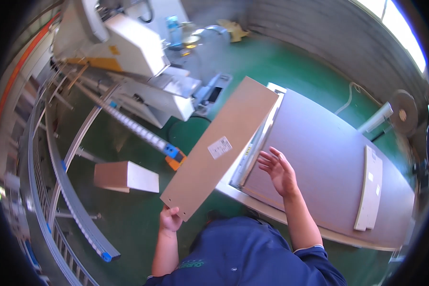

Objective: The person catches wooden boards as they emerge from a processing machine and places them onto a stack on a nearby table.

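Currently the left hand [170,219] grips the near corner of a long brown board [221,145], fingers curled over its near end — the board is lifted at a slant, its far end above the left edge of the grey worktable [329,157], its near end out over the green floor [143,209]. A white label [219,147] sits near the board's middle. Right hand [279,169] is spread, fingers apart, holding nothing; it hovers above the table's near left corner, just beside the board's right long edge, not touching it. A narrow pale panel [370,187] lies flat toward the table's right end. Left of the table — a curved roller conveyor [64,190], a small box-like block [125,176] on the floor, a white machine [128,52] beyond.
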Action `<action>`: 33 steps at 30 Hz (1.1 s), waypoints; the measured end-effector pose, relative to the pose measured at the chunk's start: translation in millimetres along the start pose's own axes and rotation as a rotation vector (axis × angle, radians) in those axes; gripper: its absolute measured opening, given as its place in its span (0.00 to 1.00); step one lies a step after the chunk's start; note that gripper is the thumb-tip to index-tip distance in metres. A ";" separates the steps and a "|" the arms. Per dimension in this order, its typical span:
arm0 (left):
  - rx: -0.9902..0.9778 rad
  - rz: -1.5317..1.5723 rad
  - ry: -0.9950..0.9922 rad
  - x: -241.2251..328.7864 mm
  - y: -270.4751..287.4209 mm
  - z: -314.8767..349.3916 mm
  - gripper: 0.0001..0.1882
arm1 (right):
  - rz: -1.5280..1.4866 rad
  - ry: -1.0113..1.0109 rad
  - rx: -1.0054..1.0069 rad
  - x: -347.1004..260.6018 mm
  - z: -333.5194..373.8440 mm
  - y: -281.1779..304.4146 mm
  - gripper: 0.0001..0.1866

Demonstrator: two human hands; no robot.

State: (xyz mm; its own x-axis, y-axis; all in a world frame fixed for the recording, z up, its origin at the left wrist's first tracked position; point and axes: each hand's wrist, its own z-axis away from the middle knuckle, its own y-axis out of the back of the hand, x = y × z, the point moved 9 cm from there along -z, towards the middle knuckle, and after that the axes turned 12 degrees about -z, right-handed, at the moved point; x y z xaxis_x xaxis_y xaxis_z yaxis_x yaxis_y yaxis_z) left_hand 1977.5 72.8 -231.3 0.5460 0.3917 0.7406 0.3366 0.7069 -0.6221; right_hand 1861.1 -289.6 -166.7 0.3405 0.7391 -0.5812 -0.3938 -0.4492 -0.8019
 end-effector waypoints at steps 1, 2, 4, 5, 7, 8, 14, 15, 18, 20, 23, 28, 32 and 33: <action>-0.009 -0.033 0.039 -14.8 -16.8 1.7 0.32 | -0.041 0.002 -0.035 -9.1 5.7 -6.1 0.29; -0.010 -0.051 0.100 -32.0 -30.3 1.9 0.37 | -0.086 0.005 -0.071 -19.4 11.9 -6.7 0.26; -0.058 -0.128 0.177 -65.9 -45.9 2.0 0.37 | -0.054 0.117 0.095 -40.7 27.3 23.0 0.24; -0.075 -0.191 0.220 -84.4 -51.3 2.4 0.37 | -0.017 0.189 0.232 -53.8 40.1 44.8 0.22; -0.115 -0.212 0.297 -113.8 -65.4 2.2 0.35 | -0.070 0.263 0.323 -75.1 66.3 74.0 0.17; -0.112 -0.216 0.350 -126.9 -71.4 2.2 0.34 | -0.094 0.291 0.351 -81.8 79.5 88.7 0.17; -0.114 -0.248 0.438 -188.1 -78.9 3.0 0.30 | -0.224 0.326 0.381 -110.2 143.0 150.9 0.15; -0.107 -0.260 0.444 -192.3 -85.3 2.2 0.29 | -0.254 0.321 0.349 -114.4 150.4 154.8 0.15; -0.157 -0.319 0.424 -197.6 -109.3 1.1 0.27 | -0.320 0.328 0.304 -126.1 168.4 173.9 0.15; -0.197 -0.351 0.429 -200.4 -113.2 -1.5 0.27 | -0.353 0.338 0.290 -132.1 179.9 189.2 0.15; -0.229 -0.362 0.427 -202.2 -138.2 -0.3 0.28 | -0.394 0.351 0.261 -137.6 191.2 212.1 0.15; -0.257 -0.420 0.396 -201.2 -166.2 1.0 0.30 | -0.444 0.361 0.177 -145.8 205.2 233.2 0.16; -0.268 -0.450 0.370 -200.2 -176.5 -4.2 0.29 | -0.477 0.393 0.241 -148.6 217.2 247.2 0.15; -0.272 -0.457 0.374 -199.4 -184.4 -4.3 0.29 | -0.508 0.409 0.297 -149.2 222.9 251.6 0.14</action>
State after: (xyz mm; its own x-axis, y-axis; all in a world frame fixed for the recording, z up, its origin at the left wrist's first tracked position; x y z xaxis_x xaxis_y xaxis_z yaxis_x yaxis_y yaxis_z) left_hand 1809.9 -138.2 -265.4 0.5151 -0.1794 0.8382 0.7538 0.5603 -0.3433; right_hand 1520.9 -401.0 -250.9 0.8135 0.5468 -0.1982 -0.2979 0.0990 -0.9495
